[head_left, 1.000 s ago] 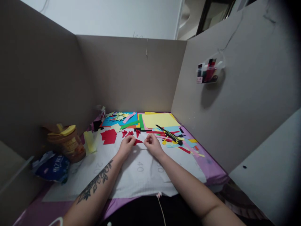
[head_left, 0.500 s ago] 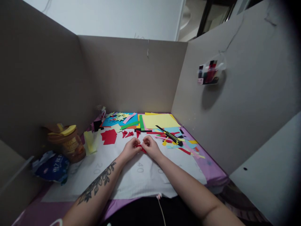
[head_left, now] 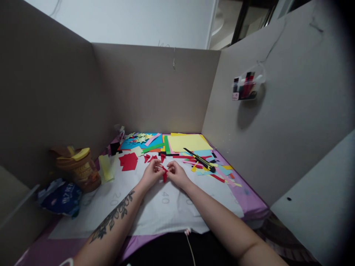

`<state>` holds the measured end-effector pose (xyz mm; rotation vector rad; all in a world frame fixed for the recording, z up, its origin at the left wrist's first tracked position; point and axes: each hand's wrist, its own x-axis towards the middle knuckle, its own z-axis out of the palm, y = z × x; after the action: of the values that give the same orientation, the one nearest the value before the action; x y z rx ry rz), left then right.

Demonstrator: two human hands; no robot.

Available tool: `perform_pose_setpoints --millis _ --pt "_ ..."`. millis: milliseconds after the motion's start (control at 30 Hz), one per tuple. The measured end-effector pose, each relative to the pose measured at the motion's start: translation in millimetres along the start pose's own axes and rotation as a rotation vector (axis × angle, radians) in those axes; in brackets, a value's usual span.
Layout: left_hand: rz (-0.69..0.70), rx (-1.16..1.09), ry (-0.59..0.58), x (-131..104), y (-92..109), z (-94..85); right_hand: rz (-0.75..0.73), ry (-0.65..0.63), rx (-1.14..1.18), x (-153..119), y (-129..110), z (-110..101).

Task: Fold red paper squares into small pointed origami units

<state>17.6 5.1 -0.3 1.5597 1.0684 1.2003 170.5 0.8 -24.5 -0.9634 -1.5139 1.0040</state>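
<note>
A small folded piece of red paper (head_left: 165, 175) is pinched between my two hands above the white sheet (head_left: 149, 214). My left hand (head_left: 152, 173) grips its left side, fingers curled. On the right side my right hand (head_left: 178, 175) holds it between thumb and fingers. Just beyond the hands lie several small folded red pieces (head_left: 146, 158), one partly hidden by my left hand. To their left rests a stack of red paper squares (head_left: 128, 162). A black and yellow utility knife (head_left: 201, 160) lies to the right, on scattered paper strips (head_left: 217, 178).
Folded paper stars (head_left: 141, 137) lie on blue paper (head_left: 126, 144) at the back left. Pale yellow sheets (head_left: 190, 142) are at the back right. A brown container (head_left: 79, 168) and a blue packet (head_left: 59, 197) stand at the left. Grey partitions (head_left: 155, 88) enclose the table.
The red paper between my hands has turned and now shows more, with a point hanging downward. My left fingers have lifted slightly; both hands stay in nearly the same place.
</note>
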Motion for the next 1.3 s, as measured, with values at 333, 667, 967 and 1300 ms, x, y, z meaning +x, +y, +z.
perform_pose_setpoints --millis 333,667,967,1300 --pt "-0.03 -0.032 -0.097 -3.9 0.5 -6.6 0.042 -0.007 0.093 -0.2 -0.7 5.2" --pt "-0.066 0.25 0.222 6.6 0.4 -103.2 0.035 0.234 0.027 23.8 16.2 -20.3" --pt "0.02 0.856 0.22 4.1 -25.4 -155.9 0.186 0.344 -0.429 101.6 37.3 -29.5" --pt "0.082 1.145 0.117 0.4 -28.5 -140.7 0.181 0.315 -0.914 97.5 50.1 -23.5"
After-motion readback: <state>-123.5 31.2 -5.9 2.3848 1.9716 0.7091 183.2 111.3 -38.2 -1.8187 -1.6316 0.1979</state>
